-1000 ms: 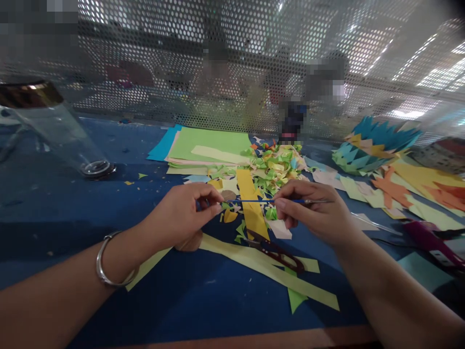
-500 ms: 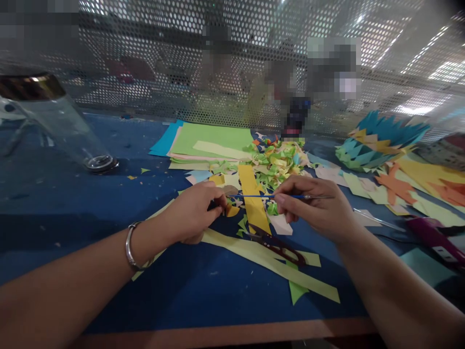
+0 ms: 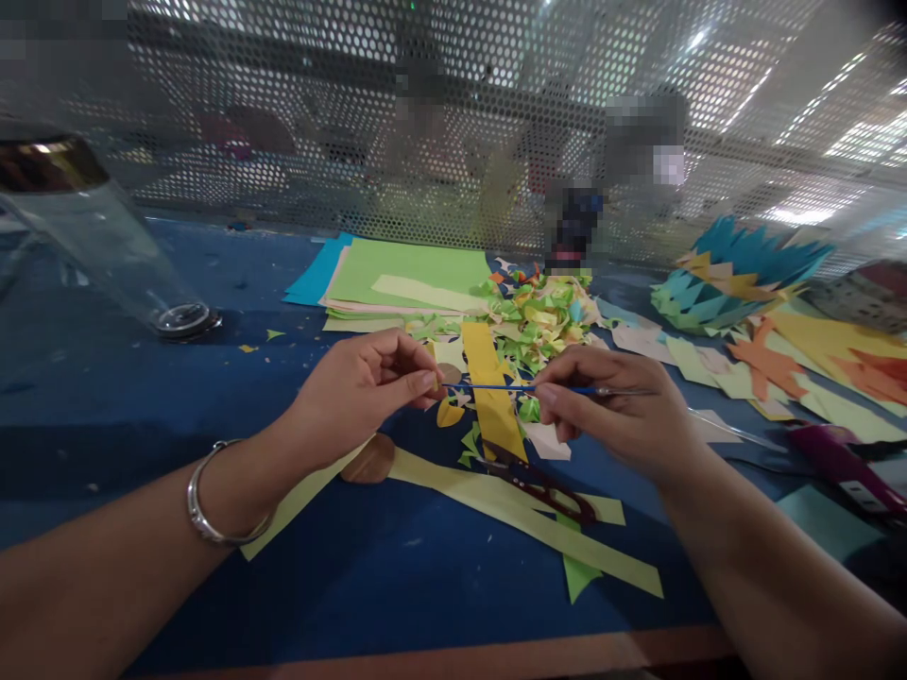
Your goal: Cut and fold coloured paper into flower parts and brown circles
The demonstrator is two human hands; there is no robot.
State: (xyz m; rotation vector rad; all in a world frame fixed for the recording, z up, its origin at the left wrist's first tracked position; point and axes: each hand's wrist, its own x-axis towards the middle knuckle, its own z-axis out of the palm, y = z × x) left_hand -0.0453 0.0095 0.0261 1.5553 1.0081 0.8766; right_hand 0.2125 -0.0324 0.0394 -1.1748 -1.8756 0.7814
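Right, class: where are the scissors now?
In the head view, the scissors lie just right of centre, lower in the picture than the right hand, overlapping the lower end of the yellow paper strip.

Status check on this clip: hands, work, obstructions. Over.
Right hand grips thin blue stick. Left hand pinched at its other end. Scissors lie on paper strips below, clear of both hands.
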